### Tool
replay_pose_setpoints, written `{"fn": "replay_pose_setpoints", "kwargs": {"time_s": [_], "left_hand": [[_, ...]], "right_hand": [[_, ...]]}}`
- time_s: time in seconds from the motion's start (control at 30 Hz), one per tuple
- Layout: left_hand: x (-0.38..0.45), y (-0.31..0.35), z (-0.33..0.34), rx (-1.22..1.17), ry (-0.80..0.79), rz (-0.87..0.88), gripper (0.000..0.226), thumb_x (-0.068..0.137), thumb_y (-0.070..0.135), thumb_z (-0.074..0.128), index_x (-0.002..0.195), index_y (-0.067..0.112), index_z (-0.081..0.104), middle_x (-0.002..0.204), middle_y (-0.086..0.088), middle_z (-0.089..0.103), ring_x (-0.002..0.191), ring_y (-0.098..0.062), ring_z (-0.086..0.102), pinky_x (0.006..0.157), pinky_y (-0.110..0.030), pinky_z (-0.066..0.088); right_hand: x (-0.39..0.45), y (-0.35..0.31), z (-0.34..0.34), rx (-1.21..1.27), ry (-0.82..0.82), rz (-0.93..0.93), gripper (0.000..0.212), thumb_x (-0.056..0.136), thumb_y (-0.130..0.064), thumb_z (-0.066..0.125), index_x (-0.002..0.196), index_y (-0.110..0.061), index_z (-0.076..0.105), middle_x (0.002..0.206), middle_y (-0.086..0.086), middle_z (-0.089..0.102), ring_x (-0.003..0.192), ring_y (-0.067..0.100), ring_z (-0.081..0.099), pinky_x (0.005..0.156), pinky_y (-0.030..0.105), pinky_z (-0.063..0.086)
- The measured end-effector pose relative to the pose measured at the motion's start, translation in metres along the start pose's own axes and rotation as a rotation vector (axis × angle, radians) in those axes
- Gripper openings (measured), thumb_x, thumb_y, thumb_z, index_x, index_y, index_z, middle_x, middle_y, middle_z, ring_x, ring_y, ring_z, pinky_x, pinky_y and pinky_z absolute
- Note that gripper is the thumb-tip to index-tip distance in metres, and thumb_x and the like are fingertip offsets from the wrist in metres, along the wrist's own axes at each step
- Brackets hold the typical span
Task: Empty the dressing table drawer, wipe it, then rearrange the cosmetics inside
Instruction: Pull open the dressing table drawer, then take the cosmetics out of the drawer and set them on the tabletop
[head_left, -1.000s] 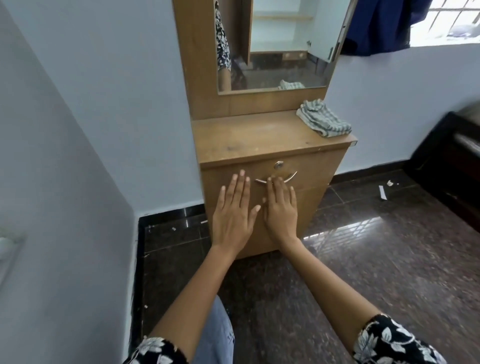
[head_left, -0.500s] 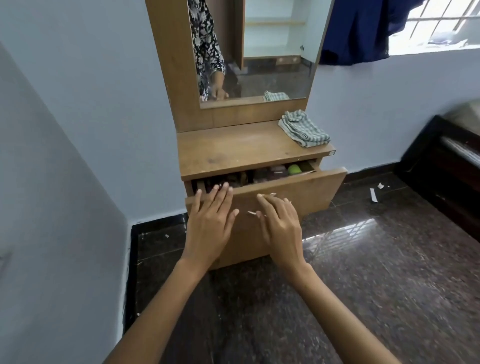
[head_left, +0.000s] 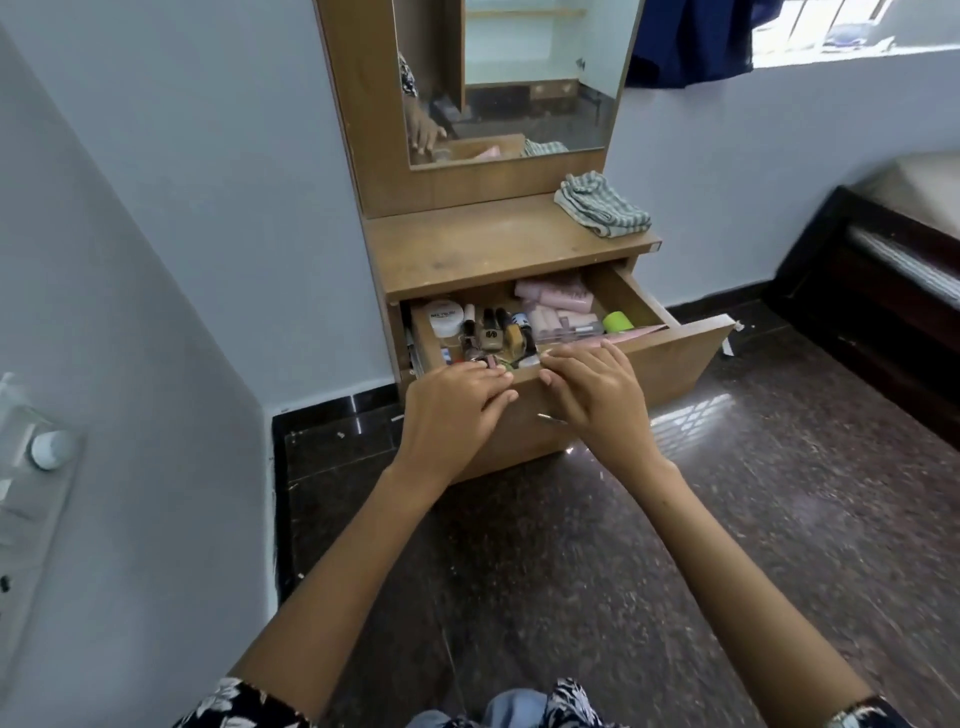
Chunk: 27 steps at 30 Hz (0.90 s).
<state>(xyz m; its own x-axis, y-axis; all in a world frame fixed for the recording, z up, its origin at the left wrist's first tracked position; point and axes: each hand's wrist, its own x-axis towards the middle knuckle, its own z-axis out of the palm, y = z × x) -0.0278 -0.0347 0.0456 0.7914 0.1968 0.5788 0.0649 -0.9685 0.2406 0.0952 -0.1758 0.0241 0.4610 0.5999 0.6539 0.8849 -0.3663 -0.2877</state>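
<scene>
Pulled well out from the wooden dressing desk (head_left: 498, 249) now: the brown wooden drawer (head_left: 675, 358), only a crack open half a second ago and fully shut a second ago. Readable writing scarce: dark print on the lid of the round white jar (head_left: 445, 317) at the far left of the drawer, too blurred to make out; pale lettering on the pink tubes (head_left: 556, 299) piled at the far middle, likewise illegible; a dark mark on the beige foundation bottle (head_left: 489, 336) among the small dark-capped bottles, not decipherable. Right of these, a lime-green round container (head_left: 618, 322) against the right side wall, and a clear box (head_left: 569, 332) of small pink items just beside it. Left hand (head_left: 457, 410) with fingers curled over the near front edge of the drawer, fingertips touching a small item inside, grip on it not clear. Right hand (head_left: 597, 395) just beside it, likewise bent over the front panel, fingers loosely curved and not closed on anything visible; both were lying flat on the closed front a second ago. Folded grey-and-white striped cloth (head_left: 602, 210) at the far right corner of the desk, unmoved. Tall mirror (head_left: 509, 78) above, reflecting a hand and the open drawer. Dark polished stone floor (head_left: 727, 519) below; dark bed frame (head_left: 883, 291) at the right.
</scene>
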Motion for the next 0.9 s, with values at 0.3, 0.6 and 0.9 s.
{"fn": "replay_pose_setpoints", "kwargs": {"time_s": [0.3,0.6,0.9], "left_hand": [[-0.026,0.027,-0.017,-0.202,-0.102,0.071,0.014,0.076,0.032,0.077,0.087,0.025,0.078,0.084,0.011,0.074,0.088,-0.003,0.067,0.076,-0.024,0.054],[-0.022,0.035,-0.021,-0.228,-0.164,0.090,0.025,0.081,0.049,0.064,0.080,0.028,0.078,0.068,0.013,0.072,0.062,-0.002,0.062,0.052,-0.029,0.050],[0.005,-0.001,-0.028,-0.327,-0.251,-0.050,0.026,0.087,0.042,0.062,0.108,0.030,0.071,0.103,0.008,0.072,0.093,-0.008,0.064,0.076,-0.031,0.053]], "right_hand": [[-0.046,-0.004,-0.026,-0.015,0.159,0.001,0.028,0.094,-0.027,0.059,0.073,-0.010,0.068,0.073,-0.001,0.069,0.074,0.016,0.060,0.097,0.034,0.043],[-0.049,-0.014,-0.041,-0.051,0.099,0.059,0.039,0.095,-0.032,0.056,0.068,-0.009,0.070,0.064,0.000,0.068,0.063,0.016,0.060,0.093,0.040,0.048],[-0.004,-0.022,-0.044,-0.088,-0.069,0.168,0.047,0.095,-0.048,0.044,0.082,-0.015,0.074,0.078,-0.001,0.072,0.074,0.016,0.063,0.064,0.034,0.047]]}}
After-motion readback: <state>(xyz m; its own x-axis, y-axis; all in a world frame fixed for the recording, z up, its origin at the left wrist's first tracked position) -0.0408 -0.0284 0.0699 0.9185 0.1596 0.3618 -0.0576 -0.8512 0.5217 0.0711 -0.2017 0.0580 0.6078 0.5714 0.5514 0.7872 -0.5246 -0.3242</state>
